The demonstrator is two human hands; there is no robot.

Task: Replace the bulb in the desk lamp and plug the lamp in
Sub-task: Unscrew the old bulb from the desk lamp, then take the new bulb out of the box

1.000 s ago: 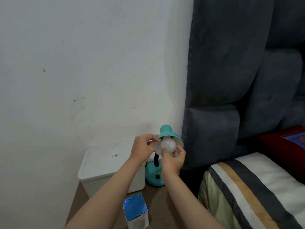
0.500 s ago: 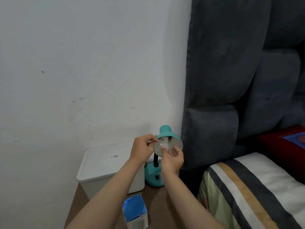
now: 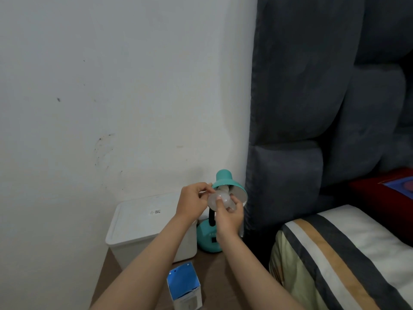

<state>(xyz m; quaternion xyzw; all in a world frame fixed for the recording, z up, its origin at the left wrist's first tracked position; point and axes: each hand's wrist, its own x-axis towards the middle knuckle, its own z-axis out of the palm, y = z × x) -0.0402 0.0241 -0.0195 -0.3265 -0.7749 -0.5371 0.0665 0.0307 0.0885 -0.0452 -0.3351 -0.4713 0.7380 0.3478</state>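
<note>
A small teal desk lamp (image 3: 209,239) stands on a brown bedside table (image 3: 223,276), its shade (image 3: 230,183) tilted toward me. A white round bulb (image 3: 220,198) sits at the mouth of the shade, its neck showing just below the socket. My right hand (image 3: 229,217) grips the bulb from below with thumb and fingers. My left hand (image 3: 193,201) pinches the left rim of the shade. The lamp's cord and plug are hidden.
A white lidded plastic box (image 3: 145,224) stands left of the lamp against the wall. An open blue and white bulb carton (image 3: 184,287) stands near the table's front. A dark padded headboard (image 3: 312,130) and a striped bed (image 3: 346,253) fill the right side.
The bulb has come further out of the shade, so its neck now shows. My right hand has shifted its grip around it. My left hand stays on the rim.
</note>
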